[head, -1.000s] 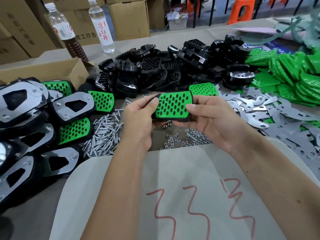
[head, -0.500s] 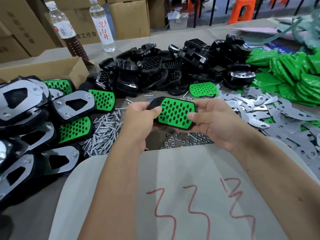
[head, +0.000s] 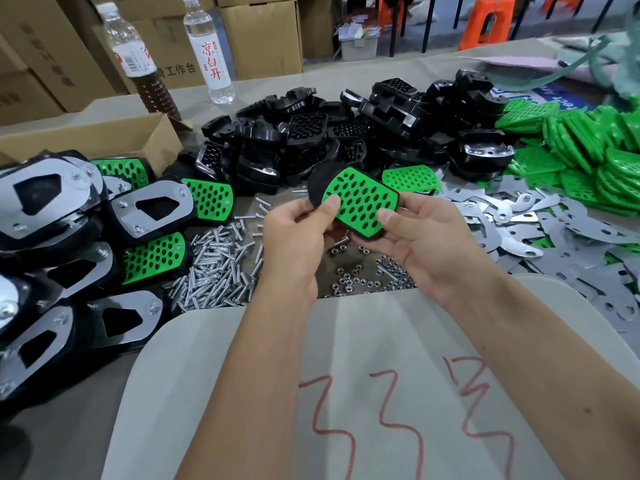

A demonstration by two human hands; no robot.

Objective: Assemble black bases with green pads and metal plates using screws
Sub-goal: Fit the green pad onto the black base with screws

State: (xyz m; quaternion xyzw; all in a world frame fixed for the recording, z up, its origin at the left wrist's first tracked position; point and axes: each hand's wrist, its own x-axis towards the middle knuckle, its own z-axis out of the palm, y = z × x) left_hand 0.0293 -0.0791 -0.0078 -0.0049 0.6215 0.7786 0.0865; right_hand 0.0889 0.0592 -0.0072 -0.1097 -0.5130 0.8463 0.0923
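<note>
Above the scattered small steel nuts (head: 360, 282), you hold one black plastic base (head: 317, 187) with one perforated green pad (head: 360, 202) seated on it. Your left hand (head: 294, 233) pinches its left edge, thumb on the pad; your right hand (head: 426, 237) grips its right end the same way. Its long axis tilts from upper left to lower right. Heaps of loose silver screws (head: 214, 268), black bases (head: 346, 133), green pads (head: 588, 150) and flat metal plates (head: 554, 230) are too many to count. Finished assemblies (head: 152, 209) at left are cut off.

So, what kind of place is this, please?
Probably a small factory or workshop assembly bench: loose screws heaped on the table, a pile of black bases, stacked cardboard boxes behind. Both hands hold one green pad.
</note>
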